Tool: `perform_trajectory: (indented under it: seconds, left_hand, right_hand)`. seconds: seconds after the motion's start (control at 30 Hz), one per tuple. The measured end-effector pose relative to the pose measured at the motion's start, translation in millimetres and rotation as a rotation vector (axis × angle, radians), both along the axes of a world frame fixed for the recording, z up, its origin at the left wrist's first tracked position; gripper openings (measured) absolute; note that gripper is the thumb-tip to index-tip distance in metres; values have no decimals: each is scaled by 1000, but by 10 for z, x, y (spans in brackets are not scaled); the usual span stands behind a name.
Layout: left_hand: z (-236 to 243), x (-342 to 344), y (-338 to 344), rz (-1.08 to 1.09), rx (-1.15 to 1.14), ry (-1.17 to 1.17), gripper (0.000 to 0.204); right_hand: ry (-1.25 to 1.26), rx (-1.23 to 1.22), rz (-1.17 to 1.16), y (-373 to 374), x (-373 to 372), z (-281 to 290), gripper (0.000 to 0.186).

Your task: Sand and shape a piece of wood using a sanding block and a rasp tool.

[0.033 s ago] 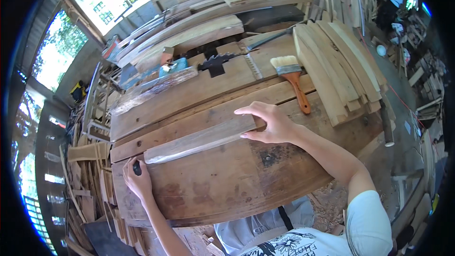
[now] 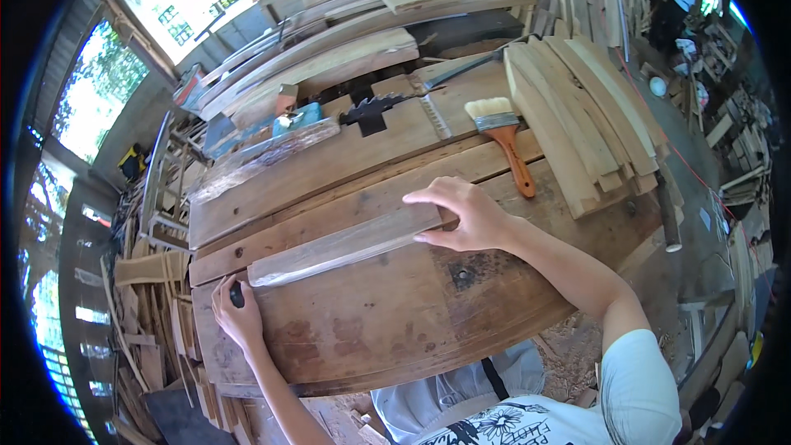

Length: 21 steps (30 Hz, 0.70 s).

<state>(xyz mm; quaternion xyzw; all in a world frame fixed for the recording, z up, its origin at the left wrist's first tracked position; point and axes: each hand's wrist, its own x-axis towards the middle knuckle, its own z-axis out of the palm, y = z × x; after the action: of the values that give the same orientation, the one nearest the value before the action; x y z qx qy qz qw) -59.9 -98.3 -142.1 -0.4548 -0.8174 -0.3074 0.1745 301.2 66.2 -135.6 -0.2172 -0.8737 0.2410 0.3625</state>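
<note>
A pale, smooth wooden strip (image 2: 346,245) lies slantwise on the wooden workbench (image 2: 371,313). My right hand (image 2: 465,214) is at its right end, with the thumb along the near edge and the forefinger stretched past the far edge. Beside the strip's left end, at the bench's left edge, my left hand (image 2: 237,313) is closed around a small black rounded object (image 2: 237,294). Most of that object is hidden by the fingers, so its kind cannot be made out. Beyond my right hand lies a paintbrush (image 2: 507,144) with pale bristles and an orange-brown handle.
Stacked boards (image 2: 577,124) sit at the bench's right. Farther back are a toothed dark saw blade (image 2: 371,107), a blue object (image 2: 301,118) and long planks (image 2: 329,66). Scrap wood (image 2: 156,313) fills the left side. Another person (image 2: 677,0) stands at the far right.
</note>
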Motion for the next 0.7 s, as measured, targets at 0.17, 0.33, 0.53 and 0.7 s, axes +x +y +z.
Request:
perform_trajectory:
  seconds: [0.17,0.33,0.53,0.7]
  left_hand:
    - [17,-8,-33,-80,10,-7,19]
    - [1,-41,-51,-116,-17,-14,20]
    - [25,-6,-80,-118,-23,-9,21]
    - [0,-5,-99,-161,-13,-17,21]
  right_hand:
    - [-307,254,-190,-253,-88,210,47]
    - [-351,344,-242,-446,-337,234,63]
    - [-361,395,-126,-522,-612,219,69]
    - [-460,557,-140,-660,-610,67,70]
